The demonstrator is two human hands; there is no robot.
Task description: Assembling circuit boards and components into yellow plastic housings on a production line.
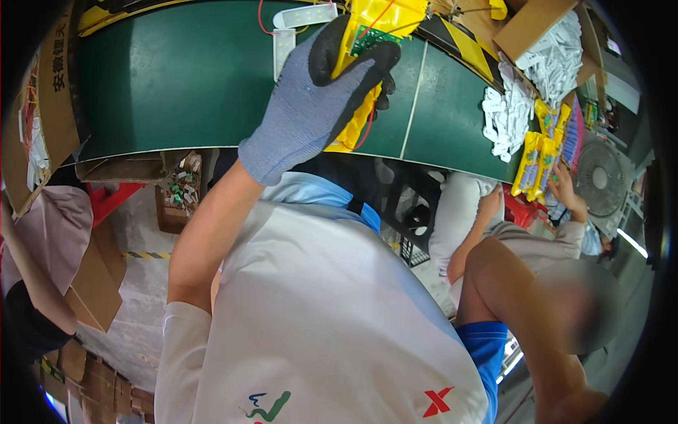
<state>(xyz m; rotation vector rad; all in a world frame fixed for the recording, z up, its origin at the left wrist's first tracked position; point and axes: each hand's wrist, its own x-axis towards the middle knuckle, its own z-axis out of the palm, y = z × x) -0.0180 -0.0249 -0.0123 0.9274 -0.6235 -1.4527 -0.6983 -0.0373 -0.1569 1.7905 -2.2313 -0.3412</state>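
My left hand (pixel 304 99), in a blue-grey glove with black fingertips, is closed around a yellow plastic housing (pixel 387 15) above the green work surface. A green circuit board (pixel 372 40) sits in the housing, and a thin red wire runs over it. The glove covers the housing's middle. Beside my fingers lie two white LED light panels (pixel 305 15), with a red wire near them. My right arm (pixel 498 290) is bent, its elbow raised and its forearm running down to the lower right edge. The right hand lies outside the picture.
At right, a co-worker's hand (pixel 563 187) is close to several yellow housings (pixel 534 166). White plastic parts (pixel 505 116) lie in a heap beside an open carton (pixel 537 28). Another carton (pixel 56 106) stands at the far left, near a second person's arm (pixel 35 275). A fan (pixel 602 177) is further right.
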